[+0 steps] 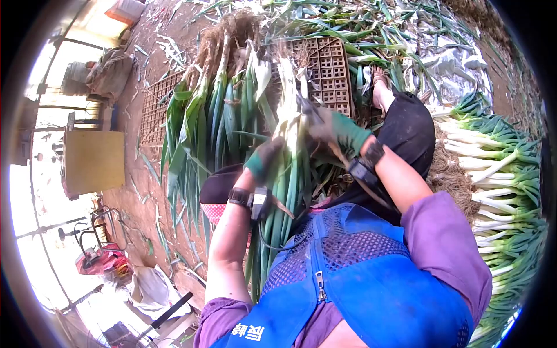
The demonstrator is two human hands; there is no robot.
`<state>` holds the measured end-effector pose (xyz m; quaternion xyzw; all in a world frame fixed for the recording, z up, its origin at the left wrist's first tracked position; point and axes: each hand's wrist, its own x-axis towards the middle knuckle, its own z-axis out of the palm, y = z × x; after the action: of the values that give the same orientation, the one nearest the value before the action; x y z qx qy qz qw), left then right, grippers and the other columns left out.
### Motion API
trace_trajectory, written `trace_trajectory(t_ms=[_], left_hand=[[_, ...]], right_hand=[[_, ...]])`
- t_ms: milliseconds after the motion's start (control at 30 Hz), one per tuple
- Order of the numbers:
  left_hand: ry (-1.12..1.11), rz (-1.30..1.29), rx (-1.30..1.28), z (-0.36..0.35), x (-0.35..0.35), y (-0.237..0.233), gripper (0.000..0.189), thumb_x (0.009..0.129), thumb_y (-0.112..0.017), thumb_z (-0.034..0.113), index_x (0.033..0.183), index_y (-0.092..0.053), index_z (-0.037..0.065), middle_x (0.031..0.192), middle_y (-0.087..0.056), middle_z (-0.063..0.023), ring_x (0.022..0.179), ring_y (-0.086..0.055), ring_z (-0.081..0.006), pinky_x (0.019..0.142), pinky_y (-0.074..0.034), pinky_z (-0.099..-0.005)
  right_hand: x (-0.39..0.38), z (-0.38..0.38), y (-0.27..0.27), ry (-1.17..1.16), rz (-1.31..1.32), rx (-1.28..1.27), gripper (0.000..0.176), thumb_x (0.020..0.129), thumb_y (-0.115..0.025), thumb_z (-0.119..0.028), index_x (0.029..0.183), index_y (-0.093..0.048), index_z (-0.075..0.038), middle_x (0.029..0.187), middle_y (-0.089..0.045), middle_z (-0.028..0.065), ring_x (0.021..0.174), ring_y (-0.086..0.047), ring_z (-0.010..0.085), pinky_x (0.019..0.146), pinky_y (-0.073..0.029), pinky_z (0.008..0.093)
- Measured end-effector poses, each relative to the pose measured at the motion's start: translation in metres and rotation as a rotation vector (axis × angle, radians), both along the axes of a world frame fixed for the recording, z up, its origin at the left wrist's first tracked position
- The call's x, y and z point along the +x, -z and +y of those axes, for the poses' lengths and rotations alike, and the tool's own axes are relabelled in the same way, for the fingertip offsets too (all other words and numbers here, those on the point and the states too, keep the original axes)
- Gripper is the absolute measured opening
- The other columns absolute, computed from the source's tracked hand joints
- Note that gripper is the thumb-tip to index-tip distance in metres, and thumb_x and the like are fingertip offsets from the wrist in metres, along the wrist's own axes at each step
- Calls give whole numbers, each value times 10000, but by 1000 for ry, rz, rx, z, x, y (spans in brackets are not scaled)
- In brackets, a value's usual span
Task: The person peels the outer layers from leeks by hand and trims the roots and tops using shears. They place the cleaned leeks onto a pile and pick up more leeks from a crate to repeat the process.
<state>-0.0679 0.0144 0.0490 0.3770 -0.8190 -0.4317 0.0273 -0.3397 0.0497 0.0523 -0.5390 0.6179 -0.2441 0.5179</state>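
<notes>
My left hand (265,159), in a dark and green glove, is wrapped round a bundle of leeks (290,130). Their white ends point away from me, and the green leaves hang down toward my lap. My right hand (342,130), gloved alike, is closed just right of the white stems. From it a dark, narrow tool (307,109) reaches to the stems; its kind is blurred and partly hidden. Beside my left hand, a heap of unpeeled leeks (223,104) with brown roots leans on a crate. Each of my wrists carries a watch-like band and a small dark device.
A brown plastic crate (331,72) stands ahead, with another crate (156,110) further left. Rows of white-stemmed leeks (499,174) lie at the right. Leaf scraps (377,29) cover the ground ahead. A yellow board (94,162) and a metal frame (104,226) are at the left.
</notes>
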Motion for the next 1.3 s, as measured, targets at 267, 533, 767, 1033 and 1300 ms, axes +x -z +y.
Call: trace_trajectory(t_ms=[267, 533, 767, 1033, 1300], left_hand=[[-747, 285, 665, 2, 0, 1, 326, 988, -541, 302, 1101, -659, 20, 964, -680, -76, 844, -610, -132, 794, -508, -292], [-1032, 505, 323, -12, -6, -8, 530, 873, -749, 310, 1266, -476, 81, 884, -603, -30, 744, -575, -118, 638, -486, -258], [-493, 100, 392, -6, -24, 2, 664, 792, -774, 172, 1368, -502, -17, 1143, -674, -128, 1010, -638, -170, 884, -519, -315], [-161, -164, 332, 12, -16, -17, 697, 852, -762, 260, 1431, -461, 15, 1153, -673, -126, 930, -646, -181, 809, -523, -309], [-597, 206, -29, -167, 79, 0, 444, 927, -669, 135, 1354, -571, 60, 1118, -691, -62, 917, -621, -93, 774, -497, -226]], right_hand=[[6, -35, 3, -122, 24, 84, 440, 760, -667, -378, 967, -650, 9, 793, -671, 153, 708, -643, 272, 660, -516, 359], [16, 105, -33, -104, 60, 144, 561, 791, -666, -340, 1244, -528, -40, 951, -663, 233, 859, -663, 342, 769, -509, 419], [5, 112, -43, 14, 65, 121, 571, 804, -674, -296, 1283, -537, -17, 909, -657, 155, 804, -627, 248, 754, -507, 368], [-12, 50, 19, 106, 2, 78, 624, 767, -698, -322, 1253, -519, 26, 926, -665, 202, 839, -637, 313, 776, -522, 398], [-19, 55, 60, 189, 335, 113, 746, 743, -666, -404, 1302, -470, 50, 1036, -664, 298, 1011, -657, 420, 894, -511, 448]])
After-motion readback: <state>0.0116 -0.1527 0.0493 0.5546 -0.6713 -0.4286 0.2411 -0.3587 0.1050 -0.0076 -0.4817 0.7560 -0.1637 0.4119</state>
